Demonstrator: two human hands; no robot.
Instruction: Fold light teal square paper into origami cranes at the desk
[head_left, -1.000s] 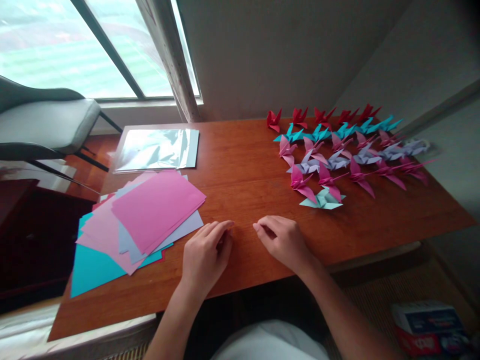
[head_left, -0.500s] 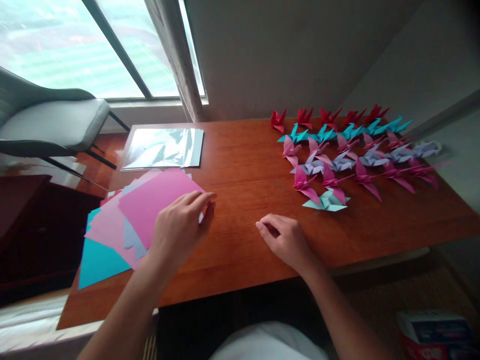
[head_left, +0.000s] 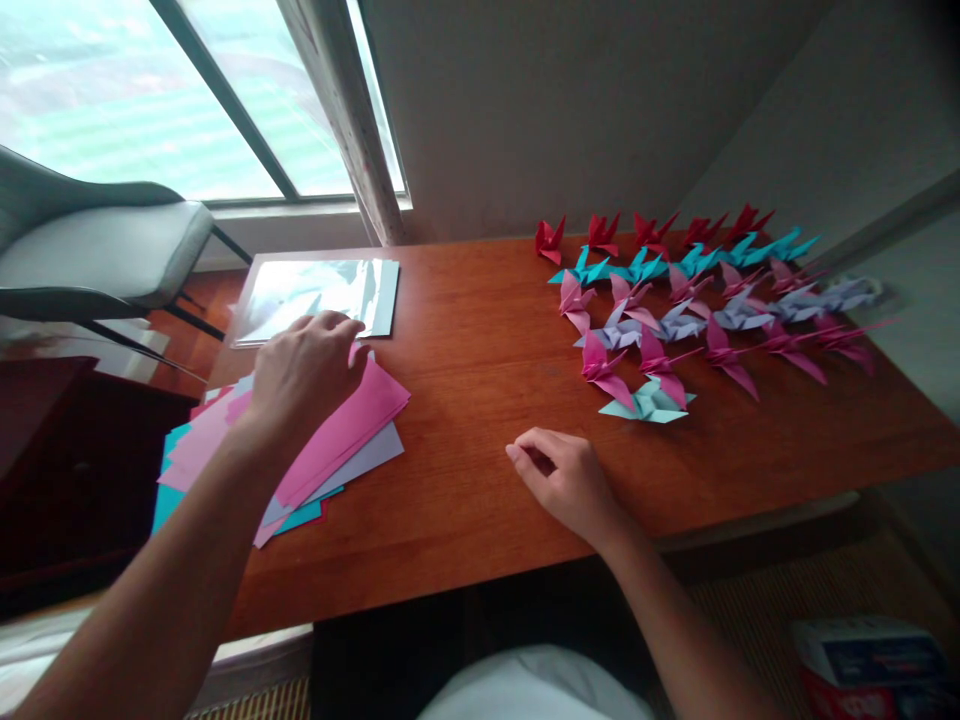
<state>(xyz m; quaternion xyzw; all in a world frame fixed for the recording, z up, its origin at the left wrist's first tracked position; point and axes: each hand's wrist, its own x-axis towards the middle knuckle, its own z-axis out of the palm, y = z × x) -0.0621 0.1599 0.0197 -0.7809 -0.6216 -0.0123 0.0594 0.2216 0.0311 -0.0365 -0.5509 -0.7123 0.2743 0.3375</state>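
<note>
My left hand hovers over the upper part of the paper stack, close to the clear packet's lower edge. Its fingers are bent, with a small gap between thumb and forefinger, and nothing shows in them. Beneath it lies a fan of coloured square sheets, with pink paper on top and lilac paper and turquoise paper poking out. My right hand rests on the table, loosely curled, thumb against forefinger, holding nothing visible. Nearest to it is a pale mint paper crane.
Rows of folded cranes in red, turquoise, light pink, lilac and magenta cover the table's right side. A clear packet of sheets lies at the back left. A grey chair stands by the window.
My left hand has moved up and left over the stack. The pink sheets now lie turned differently, with lilac and turquoise corners showing at their lower right. My right hand has stayed put.
</note>
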